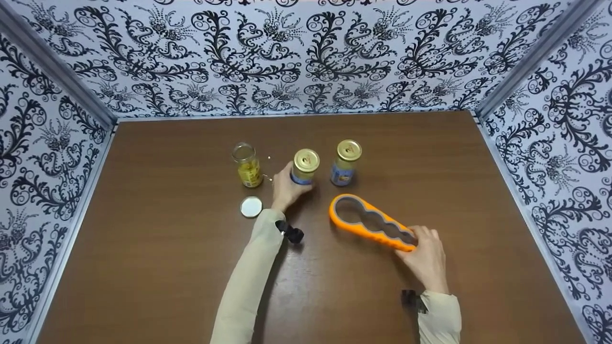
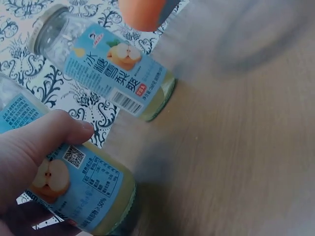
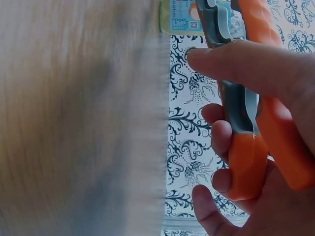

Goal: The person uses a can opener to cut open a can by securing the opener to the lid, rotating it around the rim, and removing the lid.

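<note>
Brown wooden table (image 1: 167,239) boxed in on three sides by walls of black-and-white scroll pattern (image 1: 306,57). Middle jar (image 1: 304,166), gold lid on, blue label with a halved pear, stands upright a little toward the far edge of the table, near its centre line; left hand (image 1: 286,191) grips it around the lower body, thumb (image 2: 59,130) curled across the label in the left wrist view, other fingers wrapped behind. Right hand (image 1: 425,258) holds the narrow end of an orange jar opener (image 1: 370,223) with grey-lined scalloped holes; fingers (image 3: 224,135) curled under the handle, thumb pressed along the top. Opener's wide ring points toward the jars, just short of them; whether it rests on the table or is lifted, cannot tell. Second gold-lidded jar (image 1: 345,162), same blue label, upright just right of the held one, apart from it. Open jar (image 1: 247,165), yellow label, no lid, stands left of the held jar. Loose lid (image 1: 251,207), pale inside facing up, lies on the table nearer the person, beside the left wrist. Both sleeves cream-coloured, each wrist carrying a small black camera mount.
</note>
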### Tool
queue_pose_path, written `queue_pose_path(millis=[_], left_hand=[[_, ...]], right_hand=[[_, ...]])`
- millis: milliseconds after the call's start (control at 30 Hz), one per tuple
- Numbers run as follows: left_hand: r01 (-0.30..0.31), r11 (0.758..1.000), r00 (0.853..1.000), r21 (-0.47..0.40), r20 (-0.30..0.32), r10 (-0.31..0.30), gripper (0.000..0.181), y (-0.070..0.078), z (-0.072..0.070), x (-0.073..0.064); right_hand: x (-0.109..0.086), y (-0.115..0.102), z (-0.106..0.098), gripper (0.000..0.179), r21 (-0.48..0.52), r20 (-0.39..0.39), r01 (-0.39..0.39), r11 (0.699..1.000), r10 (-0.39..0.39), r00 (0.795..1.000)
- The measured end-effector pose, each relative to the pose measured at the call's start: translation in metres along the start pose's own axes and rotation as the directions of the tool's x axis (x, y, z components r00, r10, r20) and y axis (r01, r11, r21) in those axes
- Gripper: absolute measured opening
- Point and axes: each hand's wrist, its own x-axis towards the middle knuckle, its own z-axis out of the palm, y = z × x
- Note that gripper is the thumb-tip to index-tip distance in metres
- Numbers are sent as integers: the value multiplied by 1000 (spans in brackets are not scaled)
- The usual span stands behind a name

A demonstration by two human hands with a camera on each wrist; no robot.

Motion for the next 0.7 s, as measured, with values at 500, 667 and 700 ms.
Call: queue_pose_path(millis=[500,667,700], left_hand=[[-57,998,997,15,46,57,60,2,-6,-20],[-94,996,994,7,48,94,61,0,-7,-25],[-99,995,994,2,46,99,62,0,-7,-27]], right_hand=[[6,-7,-15,46,53,-54,14,998,-11,998],[10,-13,-22,44,78,-105,38,996,-30,994],[11,-15,-23,44,82,-113,45,996,-36,993]])
